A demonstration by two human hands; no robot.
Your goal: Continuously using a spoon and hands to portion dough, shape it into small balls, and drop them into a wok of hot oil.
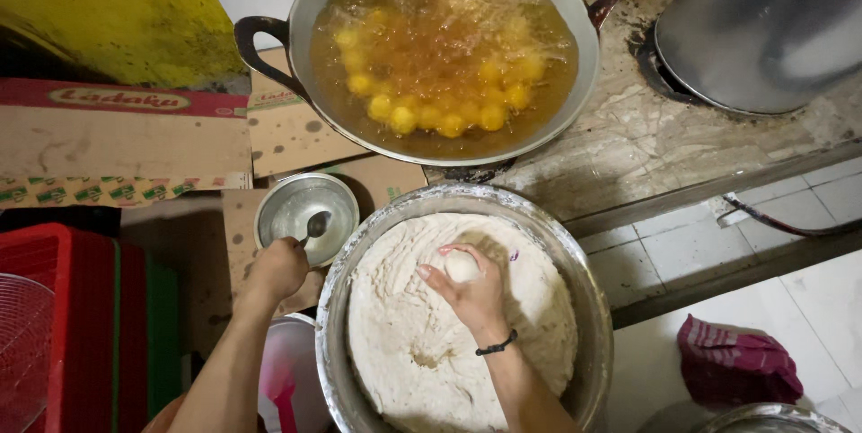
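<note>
White dough (pixel 422 343) filled the large basin (pixel 593 307) below the wok (pixel 310 2). Your right hand (pixel 471 294) rested on the dough surface, fingers curled around a squeezed-up dough ball (pixel 461 265) between thumb and forefinger. Your left hand (pixel 278 267) was clenched on a spoon (pixel 314 225), its tip inside the small bowl (pixel 278 209) just left of the basin. Yellow balls (pixel 440 114) floated in the wok's oil.
</note>
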